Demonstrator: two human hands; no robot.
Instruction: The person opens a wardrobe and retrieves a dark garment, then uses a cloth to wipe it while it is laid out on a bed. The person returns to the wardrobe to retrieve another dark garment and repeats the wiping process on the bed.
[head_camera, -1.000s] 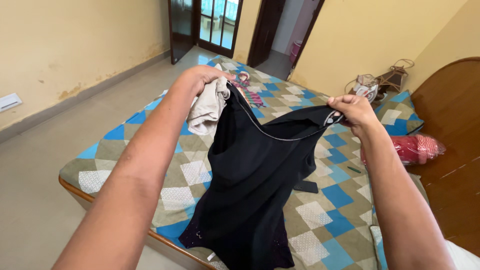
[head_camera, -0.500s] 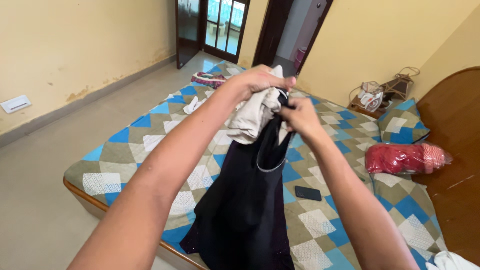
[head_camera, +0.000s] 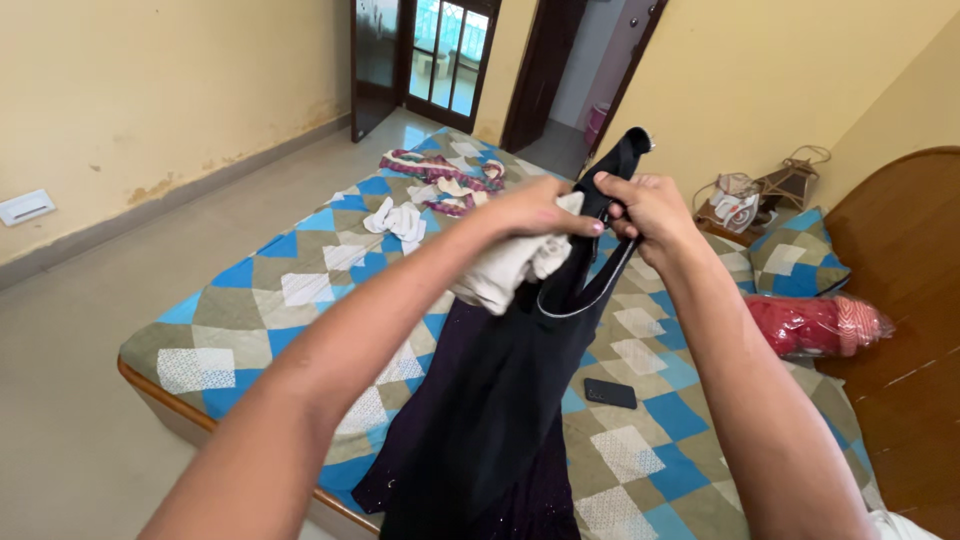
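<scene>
Black garment of thin draping fabric (head_camera: 500, 400) hangs above the patchwork-quilted bed (head_camera: 300, 290), top edge pinched by right hand (head_camera: 650, 212); left hand (head_camera: 535, 212) clenches it with a crumpled beige cloth (head_camera: 505, 268); folding appears underway; matching edges likely needed.

Head-worn camera looks down past nearby hands across the bed (head_camera: 300, 290) toward the doorway (head_camera: 545, 70).

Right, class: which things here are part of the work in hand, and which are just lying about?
In hand:
left hand
right hand
long black cloth garment
crumpled beige cloth

Lying about:
dark flat phone
red plastic-wrapped bundle
white crumpled cloth
patchwork bedcover
</scene>
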